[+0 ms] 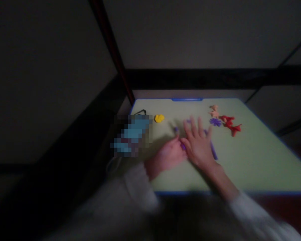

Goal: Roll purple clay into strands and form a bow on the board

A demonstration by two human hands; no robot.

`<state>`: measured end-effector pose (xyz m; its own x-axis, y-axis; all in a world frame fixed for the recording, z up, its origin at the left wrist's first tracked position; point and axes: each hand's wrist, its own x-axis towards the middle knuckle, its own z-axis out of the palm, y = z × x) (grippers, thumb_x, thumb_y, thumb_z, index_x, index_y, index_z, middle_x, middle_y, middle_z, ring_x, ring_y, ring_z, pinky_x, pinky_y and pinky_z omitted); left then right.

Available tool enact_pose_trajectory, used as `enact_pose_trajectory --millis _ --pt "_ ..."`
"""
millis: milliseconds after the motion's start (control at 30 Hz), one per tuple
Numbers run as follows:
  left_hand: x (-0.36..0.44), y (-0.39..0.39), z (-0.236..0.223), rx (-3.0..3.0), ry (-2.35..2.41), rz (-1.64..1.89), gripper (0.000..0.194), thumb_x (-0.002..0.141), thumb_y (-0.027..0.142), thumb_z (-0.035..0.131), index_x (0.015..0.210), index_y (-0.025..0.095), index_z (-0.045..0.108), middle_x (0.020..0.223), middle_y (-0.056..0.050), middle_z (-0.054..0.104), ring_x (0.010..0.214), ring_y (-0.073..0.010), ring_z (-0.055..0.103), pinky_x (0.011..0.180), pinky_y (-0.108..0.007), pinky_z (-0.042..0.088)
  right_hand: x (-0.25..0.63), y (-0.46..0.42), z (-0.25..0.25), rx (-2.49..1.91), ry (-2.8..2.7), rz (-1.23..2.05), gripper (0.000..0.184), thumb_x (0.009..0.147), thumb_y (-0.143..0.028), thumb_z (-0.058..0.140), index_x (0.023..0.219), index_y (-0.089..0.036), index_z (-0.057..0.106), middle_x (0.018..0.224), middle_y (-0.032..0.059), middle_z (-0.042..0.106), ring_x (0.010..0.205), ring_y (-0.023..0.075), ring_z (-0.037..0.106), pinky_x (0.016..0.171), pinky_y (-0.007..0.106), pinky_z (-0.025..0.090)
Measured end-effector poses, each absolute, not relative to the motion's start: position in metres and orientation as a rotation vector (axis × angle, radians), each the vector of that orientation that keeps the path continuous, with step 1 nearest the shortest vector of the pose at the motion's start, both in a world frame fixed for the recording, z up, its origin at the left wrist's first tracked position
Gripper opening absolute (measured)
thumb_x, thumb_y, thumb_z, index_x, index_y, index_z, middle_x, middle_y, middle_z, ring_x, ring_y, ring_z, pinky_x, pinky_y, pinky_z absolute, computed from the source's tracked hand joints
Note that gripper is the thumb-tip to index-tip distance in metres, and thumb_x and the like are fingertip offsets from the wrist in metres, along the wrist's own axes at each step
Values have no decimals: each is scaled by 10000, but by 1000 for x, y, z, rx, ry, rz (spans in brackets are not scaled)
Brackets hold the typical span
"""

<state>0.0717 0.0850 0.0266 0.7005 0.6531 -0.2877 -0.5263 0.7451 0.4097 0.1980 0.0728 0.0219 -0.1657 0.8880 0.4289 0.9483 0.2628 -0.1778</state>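
Note:
My left hand (168, 154) is curled near the middle of the table, its fingers around a small purple clay-like lump (183, 146). Close beside it, my right hand (199, 144) lies palm down with fingers spread, its thumb by the lump; whether it touches the lump is unclear. A thin purple strip (214, 152) rests just right of the right hand. Beyond the left hand sits a small purple bit (176, 129). More purple shows behind the right fingers, partly hidden. The hands are slightly blurred.
A yellow lump (159, 118) lies on the pale table (251, 160), which has blue edges. To the right are a purple flower shape (215, 122), red figures (235, 130) and peach figures (214, 113). A pixelated blue object (135, 130) is at the left edge.

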Motion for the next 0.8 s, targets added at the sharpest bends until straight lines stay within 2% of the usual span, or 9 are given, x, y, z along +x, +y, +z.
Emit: enact_pose_trajectory --millis 100,167,233,300,400,533,667,733,800 --pt "70 87 27 327 466 626 222 870 52 425 882 119 635 913 -83 685 974 -166 648 1021 -356 393 210 72 23 -1642 -1881 -9 523 974 -403 250 1438 -172 322 1526 143 273 1428 338 97 1052 695 104" --pt "67 89 26 367 470 690 266 838 -21 419 936 82 644 930 -94 696 916 -149 669 1007 -319 414 215 67 25 -1522 -1713 177 492 975 -401 259 1381 -170 412 1443 146 427 1373 305 301 1059 613 250" --pt "66 90 26 391 467 761 273 843 -19 421 974 54 649 972 -111 700 931 -149 673 974 -276 447 218 60 27 -1401 -1561 333 436 968 -402 310 1275 -183 528 1295 129 581 1228 259 501 1016 508 380" --pt "66 91 27 372 494 818 239 864 18 435 947 51 656 954 -110 703 919 -147 677 915 -243 485 221 52 28 -1319 -1496 434 359 951 -391 387 1150 -200 617 1161 100 661 1097 231 591 961 441 444" --pt "66 92 27 295 564 841 207 900 70 441 842 86 639 783 -57 678 727 -100 664 751 -202 527 222 44 27 -1273 -1510 468 268 925 -347 468 1051 -213 662 1078 77 690 1015 218 621 908 402 477" --pt "65 93 21 240 591 796 194 916 166 497 742 132 578 639 2 566 550 -62 558 583 -164 493 221 41 23 -1282 -1554 381 236 924 -299 465 1003 -205 666 1007 77 695 960 219 628 862 398 492" --pt "65 93 12 278 596 885 150 838 161 619 701 154 559 655 23 561 593 -53 554 638 -165 480 220 41 23 -1266 -1643 286 202 918 -253 465 974 -204 653 978 71 695 931 211 634 837 389 501" --pt "66 91 10 346 603 946 152 729 103 715 708 151 572 681 31 589 636 -53 572 678 -174 466 220 40 22 -1264 -1658 244 191 914 -233 469 977 -203 647 973 68 693 926 206 633 832 380 502" --pt "66 89 11 481 596 954 245 602 65 788 722 142 588 675 33 611 640 -65 582 675 -194 449 221 40 21 -1273 -1644 219 184 912 -222 473 978 -198 643 966 68 690 922 202 631 831 374 501"
